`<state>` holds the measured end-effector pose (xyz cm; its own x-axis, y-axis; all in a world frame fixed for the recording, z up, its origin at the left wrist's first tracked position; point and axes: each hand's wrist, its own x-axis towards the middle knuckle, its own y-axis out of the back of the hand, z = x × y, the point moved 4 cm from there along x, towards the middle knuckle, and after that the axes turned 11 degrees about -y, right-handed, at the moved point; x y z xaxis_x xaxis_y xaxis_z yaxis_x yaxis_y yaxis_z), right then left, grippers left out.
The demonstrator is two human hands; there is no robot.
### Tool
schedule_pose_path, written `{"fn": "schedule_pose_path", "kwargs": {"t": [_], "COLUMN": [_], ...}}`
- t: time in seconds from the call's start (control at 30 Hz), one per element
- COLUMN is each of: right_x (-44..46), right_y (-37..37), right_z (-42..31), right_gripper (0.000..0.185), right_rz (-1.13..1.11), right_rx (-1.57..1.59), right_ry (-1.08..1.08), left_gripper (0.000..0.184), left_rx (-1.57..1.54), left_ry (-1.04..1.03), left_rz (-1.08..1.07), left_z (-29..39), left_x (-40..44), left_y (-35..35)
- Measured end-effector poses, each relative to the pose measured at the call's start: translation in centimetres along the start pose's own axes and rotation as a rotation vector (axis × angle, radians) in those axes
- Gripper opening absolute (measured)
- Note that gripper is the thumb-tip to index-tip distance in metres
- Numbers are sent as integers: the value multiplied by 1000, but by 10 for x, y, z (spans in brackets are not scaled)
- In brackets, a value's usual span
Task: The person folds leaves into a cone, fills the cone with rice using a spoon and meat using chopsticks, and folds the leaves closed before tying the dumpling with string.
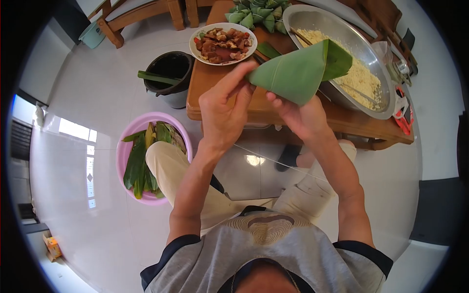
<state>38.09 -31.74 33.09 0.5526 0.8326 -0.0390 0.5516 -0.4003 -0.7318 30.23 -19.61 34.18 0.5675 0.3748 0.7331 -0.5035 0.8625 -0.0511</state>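
A green leaf (293, 73), rolled into a cone, is held up in front of me over the table's front edge. Its narrow tip points left and its wide mouth faces right, towards the rice basin. My left hand (227, 105) pinches the tip between thumb and fingers. Around the underside of the cone curl the fingers of my right hand (305, 115), partly hidden by the leaf. The inside of the cone is mostly out of sight. Just behind my left hand stands a white plate (192, 48) of brown meat pieces (224, 44).
On the wooden table (200, 88) a large metal basin (388, 93) holds rice (364, 80) and utensils. Wrapped leaf dumplings (256, 14) are piled at the back. A pink tub (122, 168) of leaves (139, 166) stands by my left leg, a black-lined bin (173, 97) beyond it.
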Motion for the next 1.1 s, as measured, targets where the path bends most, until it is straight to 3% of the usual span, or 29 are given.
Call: {"fn": "schedule_pose_path", "kwargs": {"t": [0.17,0.33,0.4,0.43,0.53,0.57,0.63,0.77,0.87,0.9,1.1], "right_x": [2,4,6,8,16,18,20,30,44,50,55], "right_y": [2,-3,5,8,9,7,-3,-31,-33,-29,-42], "right_z": [4,-1,-3,-6,-16,-19,-23,-29,-42,-48,-51], "right_gripper": [28,24,22,22,16,14,14,12,13,19,14], "right_rz": [23,-14,209,213,31,-10,24,153,-3,8,-6], "right_rx": [0,-284,-350,-346,-389,-434,-499,-764,-968,-1004,-1109], "right_ry": [-62,-13,39,38,20,-33,-112,-247,-277,-294,-335], "left_gripper": [24,25,27,29,38,38,46,59,53,53,38], "left_rx": [95,-375,-498,-617,-680,-679,-334,-317,-281,-278,-574], "left_ry": [38,413,477,534,675,683,483,499,576,578,693], "left_rz": [37,1,-42,-81,-216,-221,-336,-550,-590,-599,-602], "left_z": [5,-13,-22,-25,-25,-25,-22,-4,-12,-11,-15], "left_x": [1,-4,-8,-10,-14,-12,3,27,32,32,33], "left_y": [8,12,14,14,18,24,36,22,16,14,5]}}
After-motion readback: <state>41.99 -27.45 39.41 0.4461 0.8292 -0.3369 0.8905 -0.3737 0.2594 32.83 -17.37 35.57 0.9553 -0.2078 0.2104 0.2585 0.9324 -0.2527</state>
